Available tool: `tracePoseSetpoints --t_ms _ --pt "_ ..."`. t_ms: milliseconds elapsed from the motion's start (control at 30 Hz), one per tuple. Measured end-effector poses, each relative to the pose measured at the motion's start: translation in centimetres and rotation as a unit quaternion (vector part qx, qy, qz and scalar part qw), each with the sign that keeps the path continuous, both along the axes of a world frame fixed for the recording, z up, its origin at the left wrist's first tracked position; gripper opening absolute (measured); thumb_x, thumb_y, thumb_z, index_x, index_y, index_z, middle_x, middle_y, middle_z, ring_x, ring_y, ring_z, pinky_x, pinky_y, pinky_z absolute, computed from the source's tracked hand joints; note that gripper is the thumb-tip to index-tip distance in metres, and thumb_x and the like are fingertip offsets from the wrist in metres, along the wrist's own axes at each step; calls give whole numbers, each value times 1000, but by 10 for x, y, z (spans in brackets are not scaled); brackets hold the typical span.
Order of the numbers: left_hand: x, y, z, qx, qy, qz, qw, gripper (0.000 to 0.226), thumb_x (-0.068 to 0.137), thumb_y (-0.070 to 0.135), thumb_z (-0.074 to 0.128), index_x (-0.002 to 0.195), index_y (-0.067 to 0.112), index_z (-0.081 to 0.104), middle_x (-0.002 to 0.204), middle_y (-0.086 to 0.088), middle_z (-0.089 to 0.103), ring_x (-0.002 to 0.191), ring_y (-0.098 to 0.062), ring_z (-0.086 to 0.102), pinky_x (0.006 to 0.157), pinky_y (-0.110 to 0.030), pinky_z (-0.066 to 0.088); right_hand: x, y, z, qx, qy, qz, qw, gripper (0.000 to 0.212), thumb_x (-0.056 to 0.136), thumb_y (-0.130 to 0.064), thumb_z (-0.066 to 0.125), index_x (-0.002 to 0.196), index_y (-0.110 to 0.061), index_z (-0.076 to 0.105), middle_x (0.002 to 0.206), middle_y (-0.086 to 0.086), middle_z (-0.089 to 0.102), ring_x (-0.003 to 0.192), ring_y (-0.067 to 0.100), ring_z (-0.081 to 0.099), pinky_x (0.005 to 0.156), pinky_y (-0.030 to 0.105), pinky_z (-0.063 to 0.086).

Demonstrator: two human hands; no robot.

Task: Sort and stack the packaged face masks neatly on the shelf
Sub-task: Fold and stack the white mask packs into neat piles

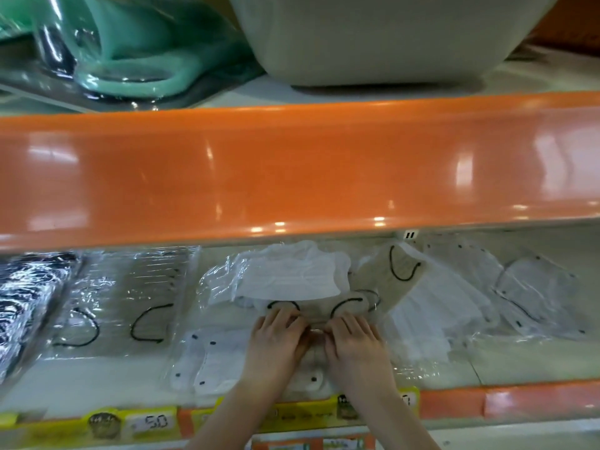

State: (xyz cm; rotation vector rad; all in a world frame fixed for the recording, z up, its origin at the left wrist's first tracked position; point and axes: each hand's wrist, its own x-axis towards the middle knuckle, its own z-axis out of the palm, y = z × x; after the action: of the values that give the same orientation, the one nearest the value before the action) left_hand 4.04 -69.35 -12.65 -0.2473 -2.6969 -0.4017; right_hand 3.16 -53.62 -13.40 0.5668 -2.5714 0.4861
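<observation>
1. Far left of the lower shelf point(97, 388): a dark patterned pack point(22, 297), wrapped in plastic, lies at the edge of view.
2. Beside it: a grey mask pack point(123, 303) with black ear loops, lying flat.
3. Left of centre: a white mask pack point(207, 362) with black dots, near the shelf's front edge.
4. Centre: left hand point(276, 339) and right hand point(355, 341) are side by side, palms down, fingers curled onto a beige mask pack point(319, 308) with black loops. Both appear to pinch its near edge; the grip itself is partly hidden.
5. Behind the hands: a loose white pack point(292, 274) overlaps the beige one.
6. Right: more white packs point(454, 297) lie fanned and overlapping.
7. Front rail: a yellow price tag point(152, 422) reading "50".
8. Above: an orange shelf lip point(292, 170), a green item point(136, 60) and a grey tub point(373, 37).
</observation>
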Motion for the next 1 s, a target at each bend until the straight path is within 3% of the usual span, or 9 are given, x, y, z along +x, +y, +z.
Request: tracePoseSetpoints --t_ms 233,400,533,633,700,767,833,900,1000 --pt "-7 -1 15 33 -25 -64 997 20 70 36 48 66 24 64 76 10 60 70 -15 62 54 -25 50 3 -2 12 -5 -7 -6 1000 16 81 -29 45 81 -19 58 82 -3 57 77 21 57 65 32 49" --pt "-9 -15 29 -18 38 -98 994 22 73 36 49 68 23 67 80 10 64 75 -14 61 67 -24 45 8 -9 20 57 -23 -58 996 22 60 -19 74 80 -18 64 84 0 60 76 25 62 64 37 50" --pt "-4 -34 42 -29 104 -120 987 25 79 36 51 69 19 67 78 7 65 72 -17 64 59 -25 49 12 -27 33 48 -11 -75 996 24 54 -12 79 73 -19 65 73 -2 61 66 25 63 57 35 51" --pt "2 -56 46 -34 91 -119 988 27 71 47 67 83 24 70 81 10 65 72 -14 65 57 -25 50 16 -45 44 44 21 -79 996 4 67 -17 60 69 -21 61 67 -4 57 61 22 61 49 31 48" --pt "5 -72 42 -56 69 -106 990 36 58 46 82 84 24 70 80 9 65 70 -15 66 55 -25 50 19 -58 50 30 28 -84 996 17 71 -20 44 67 -21 60 65 -5 57 59 22 60 47 31 47" --pt "8 -88 39 -62 71 -87 992 20 67 41 66 75 23 69 75 8 63 66 -18 65 51 -25 49 24 -72 57 31 33 -85 995 19 72 -21 42 65 -20 60 63 -5 56 56 22 59 46 32 47" --pt "13 -104 39 -41 78 -73 993 26 73 38 49 70 20 67 73 5 61 65 -20 63 50 -26 48 31 -86 63 42 45 -70 996 5 69 -18 56 65 -20 60 64 -5 55 56 21 59 46 32 45" --pt "20 -120 42 -21 110 -60 992 23 78 33 50 72 17 65 74 3 60 67 -22 61 50 -28 47 36 -103 66 24 46 -54 997 24 57 -8 75 70 -20 58 70 -5 55 60 20 58 48 33 45" --pt "32 -146 48 17 156 -42 987 10 82 21 56 79 14 62 80 1 59 73 -21 58 51 -27 42 44 -130 65 -6 46 -20 999 33 56 -1 73 75 -20 55 78 -4 54 70 21 54 57 32 43"
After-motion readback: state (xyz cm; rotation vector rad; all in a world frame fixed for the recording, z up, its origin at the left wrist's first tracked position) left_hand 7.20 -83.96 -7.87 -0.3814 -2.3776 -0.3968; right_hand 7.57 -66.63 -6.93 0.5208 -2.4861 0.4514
